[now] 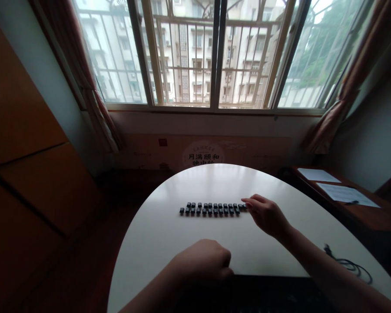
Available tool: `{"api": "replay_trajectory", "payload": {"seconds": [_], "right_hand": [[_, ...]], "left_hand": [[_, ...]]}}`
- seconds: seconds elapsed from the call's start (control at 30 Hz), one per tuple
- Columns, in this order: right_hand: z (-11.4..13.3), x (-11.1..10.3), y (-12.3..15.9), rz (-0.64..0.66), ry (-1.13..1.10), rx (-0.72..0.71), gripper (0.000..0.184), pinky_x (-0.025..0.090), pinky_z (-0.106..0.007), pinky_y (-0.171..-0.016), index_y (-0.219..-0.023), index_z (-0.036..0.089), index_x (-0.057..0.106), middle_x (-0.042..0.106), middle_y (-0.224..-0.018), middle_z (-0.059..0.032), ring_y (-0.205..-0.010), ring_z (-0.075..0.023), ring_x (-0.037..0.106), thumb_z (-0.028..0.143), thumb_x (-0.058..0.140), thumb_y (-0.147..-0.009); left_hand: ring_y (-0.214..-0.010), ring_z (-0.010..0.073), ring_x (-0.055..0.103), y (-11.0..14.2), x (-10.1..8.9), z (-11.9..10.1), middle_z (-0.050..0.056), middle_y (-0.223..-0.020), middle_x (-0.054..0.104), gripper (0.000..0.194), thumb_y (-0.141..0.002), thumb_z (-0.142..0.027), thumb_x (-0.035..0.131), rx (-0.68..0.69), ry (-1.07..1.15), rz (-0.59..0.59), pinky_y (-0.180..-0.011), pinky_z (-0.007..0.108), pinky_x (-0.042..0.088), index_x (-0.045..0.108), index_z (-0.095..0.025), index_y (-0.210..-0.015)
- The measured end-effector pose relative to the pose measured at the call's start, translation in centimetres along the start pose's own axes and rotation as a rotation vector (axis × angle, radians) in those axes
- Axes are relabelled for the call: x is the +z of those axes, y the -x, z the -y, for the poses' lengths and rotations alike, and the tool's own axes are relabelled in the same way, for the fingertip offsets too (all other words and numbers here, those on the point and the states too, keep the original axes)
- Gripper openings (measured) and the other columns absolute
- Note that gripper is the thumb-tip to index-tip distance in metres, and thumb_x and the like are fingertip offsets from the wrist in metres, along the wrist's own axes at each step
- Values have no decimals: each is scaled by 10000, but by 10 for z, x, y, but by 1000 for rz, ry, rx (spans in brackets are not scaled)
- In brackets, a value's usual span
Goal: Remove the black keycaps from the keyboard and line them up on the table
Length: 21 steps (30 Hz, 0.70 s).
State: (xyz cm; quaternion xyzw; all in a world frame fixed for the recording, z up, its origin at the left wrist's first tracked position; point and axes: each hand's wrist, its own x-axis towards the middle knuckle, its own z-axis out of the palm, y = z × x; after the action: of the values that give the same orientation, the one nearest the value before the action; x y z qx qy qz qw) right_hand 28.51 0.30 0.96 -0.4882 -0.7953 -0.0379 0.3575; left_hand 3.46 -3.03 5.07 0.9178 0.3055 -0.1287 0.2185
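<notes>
Several small black keycaps (211, 209) lie in two neat rows in the middle of a round white table (169, 234). My right hand (267, 215) reaches in from the right, its fingertips pinched together at the right end of the rows, touching the last keycap there. My left hand (203, 261) rests near the table's front edge, curled into a loose fist, and what it holds, if anything, is hidden. A dark flat object (267, 291) lies just under and in front of it.
A black cable (348, 263) trails on the table's right side. A dark wooden side desk (361, 208) with white papers (345, 193) stands to the right. A cardboard box (202, 152) leans under the barred window, and wooden panels line the left.
</notes>
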Motion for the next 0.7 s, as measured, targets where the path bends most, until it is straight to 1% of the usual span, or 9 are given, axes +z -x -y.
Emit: {"api": "replay_trajectory", "payload": {"seconds": [0.1,0.13,0.2,0.23,0.33,0.43,0.5,0.6,0.7], "right_hand": [[12,-34,-13,-114,0,-36,466,507,-360,-760,-984,161,735,676,-900,-122,-847,-235,630,409,341,-1011],[17,-46,-16,-113,-1,-21,509,500,-364,-747,-916,170,736,671,-854,-113,-819,-235,626,438,315,-1013],[26,-68,-14,-21,-34,70,587,477,-335,-656,-775,188,707,636,-703,-72,-674,-203,604,488,264,-1017],[30,-77,-10,42,-72,139,595,459,-314,-603,-768,194,697,606,-636,-47,-601,-183,580,511,258,-1016],[42,-95,19,167,-321,358,537,424,-272,-498,-901,206,694,514,-530,5,-487,-148,517,552,296,-1002],[55,-104,62,268,-613,566,376,477,-270,-501,-1070,223,663,589,-646,-6,-556,-159,575,537,508,-935],[64,-106,91,282,-717,707,347,508,-276,-515,-1114,238,646,630,-749,-22,-610,-170,604,482,643,-867],[74,-99,126,158,-866,879,294,487,-266,-454,-1021,228,630,595,-683,-4,-530,-151,567,459,658,-841],[80,-78,146,-1,-1032,982,252,380,-221,-370,-856,213,560,483,-522,49,-399,-108,442,457,617,-831]], "left_hand": [[-672,204,632,0,-1,0,74,-816,713,285,-859,-400,543,-2,20,7,-592,302,471,729,-191,-912],[-685,207,635,0,0,0,74,-822,713,280,-859,-399,545,-1,18,3,-594,302,471,726,-192,-912],[-706,213,640,-2,1,2,74,-834,712,275,-860,-406,551,-4,13,4,-600,306,472,718,-195,-918],[-710,213,640,-3,2,3,73,-839,711,275,-862,-411,552,-7,13,9,-604,308,473,714,-197,-922],[-724,208,635,-6,5,7,72,-866,709,276,-870,-416,547,2,16,27,-629,314,478,704,-201,-942],[-750,208,627,-9,7,11,71,-895,705,271,-884,-411,531,24,21,36,-669,325,481,695,-207,-954],[-766,205,622,-11,8,12,71,-912,702,278,-897,-414,515,41,41,46,-683,326,478,692,-208,-959],[-774,200,612,-14,8,13,78,-921,696,294,-906,-414,497,44,29,47,-682,323,468,686,-195,-956],[-768,195,603,-15,9,13,79,-915,696,296,-902,-417,496,33,32,58,-674,320,460,685,-194,-950]]}}
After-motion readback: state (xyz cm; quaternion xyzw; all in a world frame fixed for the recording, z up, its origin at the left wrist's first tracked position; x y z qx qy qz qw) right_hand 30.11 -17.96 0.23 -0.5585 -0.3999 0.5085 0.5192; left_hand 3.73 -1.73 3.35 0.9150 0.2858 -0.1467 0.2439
